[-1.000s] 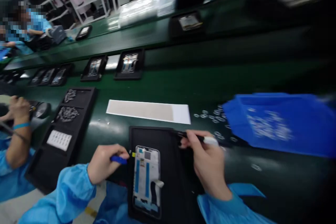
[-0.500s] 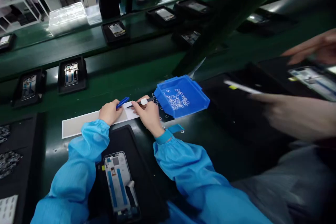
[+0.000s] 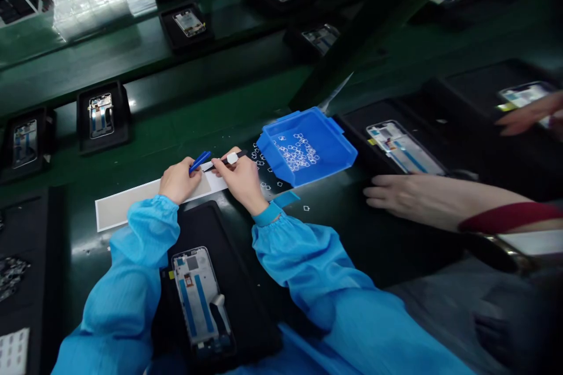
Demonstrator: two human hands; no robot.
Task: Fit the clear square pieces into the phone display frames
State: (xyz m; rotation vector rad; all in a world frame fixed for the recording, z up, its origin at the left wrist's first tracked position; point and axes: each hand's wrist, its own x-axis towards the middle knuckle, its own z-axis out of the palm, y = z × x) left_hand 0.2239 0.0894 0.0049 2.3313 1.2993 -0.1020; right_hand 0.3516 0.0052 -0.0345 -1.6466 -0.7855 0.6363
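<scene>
Nearest the wearer, a phone frame [image 3: 200,299] lies face up in a black tray [image 3: 246,310] on the tabletop [image 3: 334,222]. Neither hand touches it.

Beyond the tray lies a pale paper strip [image 3: 115,211], with both hands at its right part. The step in hand appears to be fine tip work on this strip. The next move would call for a steady strip and close control of the pointed tip.

Left hand [image 3: 176,183]: fingers curled closed around a blue tool [image 3: 200,162]. The hand lies over the strip; whether it presses on the paper cannot be told.

Right hand [image 3: 241,181]: thumb and fingers pinched on a black tool [image 3: 241,154] with a white part, its tip directed left at the strip. Tip contact cannot be confirmed. The hands are close beside each other.

Right of the strip, small white outline pieces [image 3: 259,159] lie loose next to a blue bin [image 3: 329,161] holding more. Further right, a co-worker's hand [image 3: 396,190] rests near another phone frame [image 3: 407,149]. At the far left stands a smaller tray [image 3: 123,111].
</scene>
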